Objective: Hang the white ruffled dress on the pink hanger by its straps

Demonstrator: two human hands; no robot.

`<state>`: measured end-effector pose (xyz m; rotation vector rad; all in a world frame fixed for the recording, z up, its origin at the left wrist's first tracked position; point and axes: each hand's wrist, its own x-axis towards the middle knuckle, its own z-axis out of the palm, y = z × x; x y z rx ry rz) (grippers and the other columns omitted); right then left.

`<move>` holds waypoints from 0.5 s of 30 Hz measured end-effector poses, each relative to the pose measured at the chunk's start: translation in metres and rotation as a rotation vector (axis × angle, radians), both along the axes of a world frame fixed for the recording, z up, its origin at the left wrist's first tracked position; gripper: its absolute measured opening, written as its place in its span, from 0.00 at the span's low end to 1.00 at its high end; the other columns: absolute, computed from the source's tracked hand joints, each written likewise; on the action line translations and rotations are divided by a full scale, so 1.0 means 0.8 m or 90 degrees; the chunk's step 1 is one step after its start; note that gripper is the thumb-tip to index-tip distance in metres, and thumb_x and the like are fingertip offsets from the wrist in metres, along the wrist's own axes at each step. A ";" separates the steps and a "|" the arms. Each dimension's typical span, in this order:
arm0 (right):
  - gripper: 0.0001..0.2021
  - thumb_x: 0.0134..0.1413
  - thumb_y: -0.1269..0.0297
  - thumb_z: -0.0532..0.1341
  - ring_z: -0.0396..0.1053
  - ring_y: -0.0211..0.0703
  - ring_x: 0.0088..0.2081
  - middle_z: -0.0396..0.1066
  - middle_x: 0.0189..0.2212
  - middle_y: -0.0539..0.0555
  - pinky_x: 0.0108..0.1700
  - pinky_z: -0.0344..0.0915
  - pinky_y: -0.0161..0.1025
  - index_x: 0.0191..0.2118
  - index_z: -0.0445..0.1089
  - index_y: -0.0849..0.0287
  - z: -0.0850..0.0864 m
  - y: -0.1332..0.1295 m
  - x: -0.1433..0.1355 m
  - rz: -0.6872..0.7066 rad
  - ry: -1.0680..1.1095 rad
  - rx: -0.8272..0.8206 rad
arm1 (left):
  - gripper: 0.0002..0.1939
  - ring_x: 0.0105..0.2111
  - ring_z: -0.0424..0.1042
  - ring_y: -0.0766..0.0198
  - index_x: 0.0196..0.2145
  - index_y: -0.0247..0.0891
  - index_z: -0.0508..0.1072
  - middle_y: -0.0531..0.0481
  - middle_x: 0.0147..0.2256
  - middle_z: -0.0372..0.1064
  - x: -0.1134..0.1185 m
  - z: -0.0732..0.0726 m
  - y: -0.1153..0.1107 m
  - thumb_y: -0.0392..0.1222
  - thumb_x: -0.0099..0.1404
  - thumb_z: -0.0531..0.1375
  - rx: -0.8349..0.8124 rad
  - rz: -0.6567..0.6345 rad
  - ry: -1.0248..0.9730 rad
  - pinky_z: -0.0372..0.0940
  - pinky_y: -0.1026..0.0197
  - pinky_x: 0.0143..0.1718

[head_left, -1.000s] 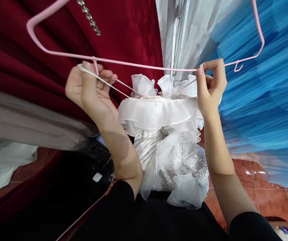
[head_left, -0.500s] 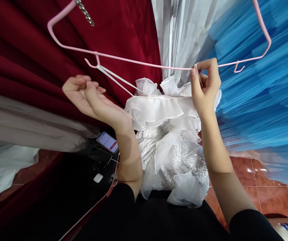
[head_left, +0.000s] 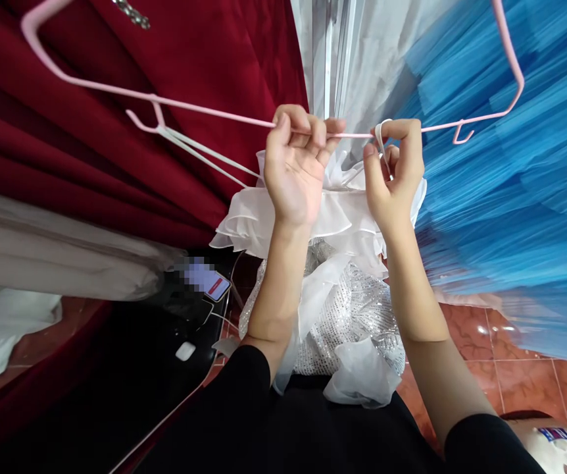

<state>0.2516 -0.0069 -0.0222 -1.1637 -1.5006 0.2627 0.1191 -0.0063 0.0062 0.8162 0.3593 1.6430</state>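
My left hand is closed on the lower bar of a pink clothes hanger, thumb in front and fingers curled over it. Just to its right, my right hand pinches a thin white strap that loops up at the bar. The strap belongs to a white dress with ruffled sheer trim and a sparkling silver body, which hangs below the bar against my lap. At the left, another pair of dress straps is caught on the hanger's small hook. The small hook at the right holds nothing.
Dark red fabric hangs at the left and blue tulle at the right. A lit phone and a small white case lie on a black surface at lower left. Reddish tiles cover the floor.
My left hand has moved right from beside the left straps and closed on the hanger bar. The hanger's left end has shifted left and up in view. My right hand still pinches the strap.
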 end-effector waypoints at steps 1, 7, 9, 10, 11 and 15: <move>0.07 0.60 0.55 0.57 0.65 0.38 0.33 0.68 0.41 0.51 0.34 0.69 0.40 0.42 0.65 0.49 0.001 -0.003 0.001 0.010 -0.008 -0.003 | 0.15 0.35 0.71 0.63 0.29 0.41 0.60 0.53 0.26 0.55 -0.001 0.001 0.000 0.41 0.74 0.43 -0.010 0.001 -0.017 0.64 0.51 0.57; 0.19 0.60 0.57 0.58 0.72 0.39 0.43 0.65 0.59 0.46 0.31 0.69 0.36 0.57 0.64 0.41 -0.001 -0.023 0.004 0.104 0.069 0.020 | 0.16 0.29 0.61 0.63 0.26 0.40 0.54 0.53 0.25 0.45 -0.005 0.000 0.008 0.42 0.73 0.44 0.003 0.012 -0.023 0.65 0.51 0.51; 0.20 0.61 0.59 0.57 0.73 0.35 0.35 0.67 0.58 0.45 0.32 0.71 0.37 0.58 0.63 0.39 -0.010 -0.025 0.008 0.057 0.173 0.069 | 0.16 0.28 0.59 0.63 0.26 0.40 0.54 0.53 0.25 0.44 -0.006 0.001 0.011 0.42 0.73 0.44 0.019 0.008 -0.042 0.65 0.51 0.50; 0.19 0.62 0.60 0.56 0.73 0.33 0.33 0.69 0.56 0.45 0.32 0.72 0.37 0.57 0.65 0.40 -0.017 -0.024 0.013 0.013 0.230 0.107 | 0.16 0.28 0.59 0.63 0.25 0.40 0.54 0.53 0.24 0.44 -0.006 0.002 0.013 0.42 0.72 0.45 0.019 0.006 -0.049 0.66 0.51 0.49; 0.17 0.63 0.61 0.55 0.73 0.33 0.32 0.71 0.53 0.46 0.34 0.73 0.38 0.56 0.67 0.41 -0.025 -0.022 0.021 -0.037 0.286 0.149 | 0.16 0.28 0.58 0.63 0.25 0.40 0.54 0.53 0.24 0.44 -0.006 0.002 0.013 0.42 0.72 0.45 0.015 0.005 -0.056 0.66 0.51 0.49; 0.14 0.62 0.60 0.57 0.75 0.41 0.49 0.70 0.50 0.49 0.54 0.73 0.52 0.52 0.68 0.47 -0.056 -0.006 0.074 -0.151 0.435 0.239 | 0.15 0.28 0.59 0.63 0.24 0.40 0.56 0.53 0.24 0.45 -0.004 0.001 0.010 0.40 0.71 0.46 0.014 -0.017 -0.084 0.66 0.51 0.47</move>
